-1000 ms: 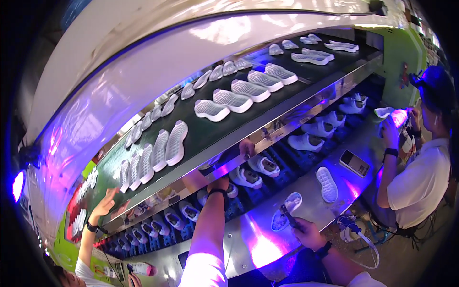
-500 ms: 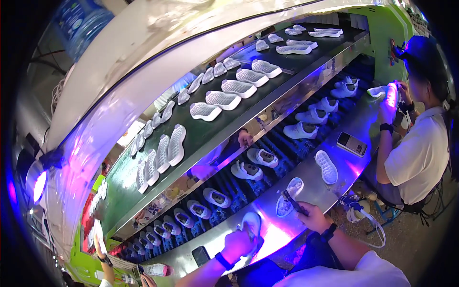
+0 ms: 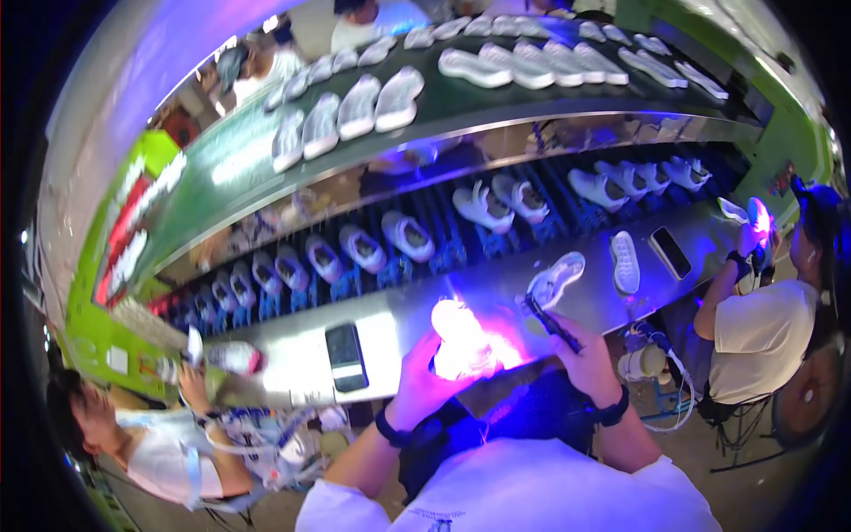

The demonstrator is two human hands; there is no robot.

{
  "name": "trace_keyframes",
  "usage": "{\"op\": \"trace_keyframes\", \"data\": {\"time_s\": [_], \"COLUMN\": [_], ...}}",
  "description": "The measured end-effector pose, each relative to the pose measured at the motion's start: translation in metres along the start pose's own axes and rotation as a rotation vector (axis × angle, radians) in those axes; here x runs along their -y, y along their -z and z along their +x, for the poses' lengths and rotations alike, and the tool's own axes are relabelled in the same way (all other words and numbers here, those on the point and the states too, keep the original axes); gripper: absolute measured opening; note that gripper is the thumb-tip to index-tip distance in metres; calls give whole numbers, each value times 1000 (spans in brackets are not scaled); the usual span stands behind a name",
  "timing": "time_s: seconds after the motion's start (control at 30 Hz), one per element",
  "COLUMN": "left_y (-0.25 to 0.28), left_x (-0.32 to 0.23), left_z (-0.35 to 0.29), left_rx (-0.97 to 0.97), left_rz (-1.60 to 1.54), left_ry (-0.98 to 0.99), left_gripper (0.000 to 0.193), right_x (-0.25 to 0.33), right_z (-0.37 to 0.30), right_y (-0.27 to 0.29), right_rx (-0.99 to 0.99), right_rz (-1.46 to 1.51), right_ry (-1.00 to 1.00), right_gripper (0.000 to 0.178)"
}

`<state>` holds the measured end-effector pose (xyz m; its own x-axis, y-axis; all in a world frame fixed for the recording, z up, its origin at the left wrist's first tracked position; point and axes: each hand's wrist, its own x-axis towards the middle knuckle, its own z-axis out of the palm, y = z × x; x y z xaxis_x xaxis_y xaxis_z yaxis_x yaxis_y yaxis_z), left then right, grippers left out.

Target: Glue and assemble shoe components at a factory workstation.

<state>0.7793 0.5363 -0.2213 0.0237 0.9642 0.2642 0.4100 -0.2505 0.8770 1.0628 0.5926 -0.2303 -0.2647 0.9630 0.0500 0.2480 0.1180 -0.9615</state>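
Now the left hand [image 3: 417, 381] grips a glowing shoe [image 3: 461, 341] — right hand [image 3: 576, 341] clasps a dark tool [image 3: 550, 321].

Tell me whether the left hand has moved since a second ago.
Yes. The left hand has come back from the lower shoe rack to the near edge of the steel bench, and holds a glowing shoe.

Heavy fisheye w/ a black vignette round the rim, straight edges bowing hard and ppl at the sides going soft. Strong violet/UV light in the middle blows the shoe [image 3: 461, 341] out to a pink-white blob and throws glare across the steel tabletop [image 3: 399, 324]. Upper left is washed w/ purple haze, lower corners are dim, and focus is only so-so overall.
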Motion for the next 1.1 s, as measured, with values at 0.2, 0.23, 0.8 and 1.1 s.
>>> {"op": "trace_keyframes", "data": {"time_s": [0.2, 0.23, 0.8, 1.1], "left_y": [14, 16, 18, -6], "left_x": [-8, -10, -22, -2], "left_z": [-9, -13, -7, -2], "left_rx": [-77, -85, 38, 127], "left_rz": [303, 291, 565, 577], "left_ry": [-546, -527, -782, -678], "left_gripper": [62, 62, 40, 40], "right_x": [56, 62, 63, 10], "right_z": [-1, -2, -1, -49], "right_y": [1, -1, 7, 38], "right_rx": [158, 173, 238, 399], "right_rz": [-17, -28, -325, 50], "right_ry": [34, 18, 153, -181], "right_gripper": [43, 43, 41, 41]}}
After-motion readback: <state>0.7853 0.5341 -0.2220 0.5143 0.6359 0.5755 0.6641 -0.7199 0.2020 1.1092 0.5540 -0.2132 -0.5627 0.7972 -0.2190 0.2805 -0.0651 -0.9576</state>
